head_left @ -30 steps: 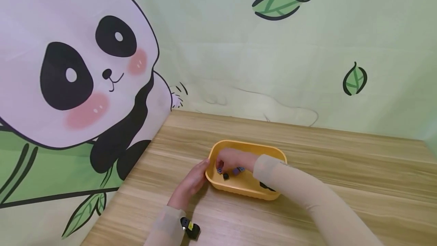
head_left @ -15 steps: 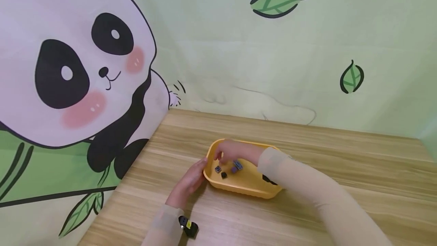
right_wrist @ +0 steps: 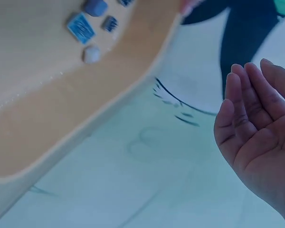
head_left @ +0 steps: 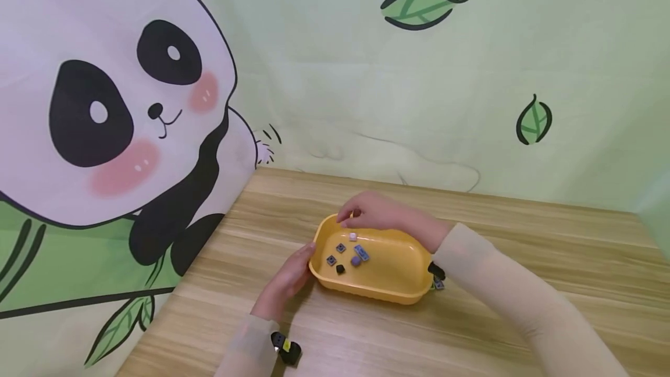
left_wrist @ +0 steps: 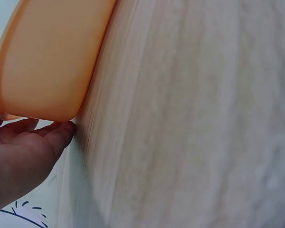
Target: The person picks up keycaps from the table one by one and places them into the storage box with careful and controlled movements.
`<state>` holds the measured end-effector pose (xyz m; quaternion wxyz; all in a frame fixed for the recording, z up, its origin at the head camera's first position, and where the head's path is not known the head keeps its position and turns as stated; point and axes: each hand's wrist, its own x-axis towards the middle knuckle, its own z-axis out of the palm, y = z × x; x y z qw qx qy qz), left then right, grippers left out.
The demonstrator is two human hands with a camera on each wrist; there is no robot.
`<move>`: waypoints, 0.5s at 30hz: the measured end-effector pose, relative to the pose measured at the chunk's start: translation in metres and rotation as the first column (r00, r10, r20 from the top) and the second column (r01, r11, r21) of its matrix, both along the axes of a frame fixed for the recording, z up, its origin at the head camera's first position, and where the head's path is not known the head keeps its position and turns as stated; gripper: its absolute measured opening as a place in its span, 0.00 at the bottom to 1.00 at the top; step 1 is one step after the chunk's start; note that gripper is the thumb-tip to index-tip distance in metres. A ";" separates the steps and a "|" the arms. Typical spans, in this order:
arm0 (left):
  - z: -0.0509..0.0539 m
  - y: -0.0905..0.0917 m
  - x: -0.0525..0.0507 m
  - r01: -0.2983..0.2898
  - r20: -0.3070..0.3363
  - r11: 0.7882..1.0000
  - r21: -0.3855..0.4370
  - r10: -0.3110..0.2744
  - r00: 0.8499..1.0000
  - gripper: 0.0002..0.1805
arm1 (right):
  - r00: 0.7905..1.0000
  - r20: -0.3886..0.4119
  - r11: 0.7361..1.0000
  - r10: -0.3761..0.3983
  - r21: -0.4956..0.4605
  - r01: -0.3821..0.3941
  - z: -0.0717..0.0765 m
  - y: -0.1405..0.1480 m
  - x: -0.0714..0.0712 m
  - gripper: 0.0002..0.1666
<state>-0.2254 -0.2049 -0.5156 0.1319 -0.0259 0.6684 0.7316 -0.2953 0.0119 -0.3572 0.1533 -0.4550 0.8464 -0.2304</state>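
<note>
A yellow plastic tub (head_left: 398, 266) stands on the table with several small toy bricks inside. Among them are a white brick (head_left: 353, 237), a blue brick (head_left: 361, 253), a purple brick (head_left: 356, 261), a black brick (head_left: 340, 269) and small grey bricks (head_left: 331, 260). My left hand (head_left: 291, 275) holds the tub's left end, thumb at the rim and fingertips against the outer wall in the left wrist view. Above the tub's back rim hovers my right hand (head_left: 379, 211). Its fingers are loosely bent, with nothing seen in the palm (right_wrist: 261, 137) in the right wrist view.
The wooden table (head_left: 523, 249) meets a green wall cloth (head_left: 335, 74) at the back and a panda print (head_left: 146, 109) on the left. A small greyish piece (head_left: 438, 284) shows beside the tub's right end, partly hidden by the right wrist.
My right hand has risen out of the tub and moved back over its far rim, uncovering the bricks. My left hand has stayed at the tub's left end.
</note>
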 end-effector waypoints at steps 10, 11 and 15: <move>0.001 0.002 0.001 -0.008 0.011 1.000 -0.010 0.009 1.000 0.31 | 0.985 0.026 0.978 -0.168 -0.121 0.170 0.005 0.057 0.017 0.16; 0.001 0.002 0.001 -0.006 0.009 1.000 -0.008 0.006 1.000 0.31 | 0.982 0.027 0.973 -0.185 -0.137 0.187 0.003 0.064 0.018 0.15; 0.002 0.001 0.001 -0.004 0.003 1.000 -0.008 0.004 1.000 0.31 | 0.966 0.024 0.946 -0.259 -0.195 0.259 -0.001 0.091 0.023 0.14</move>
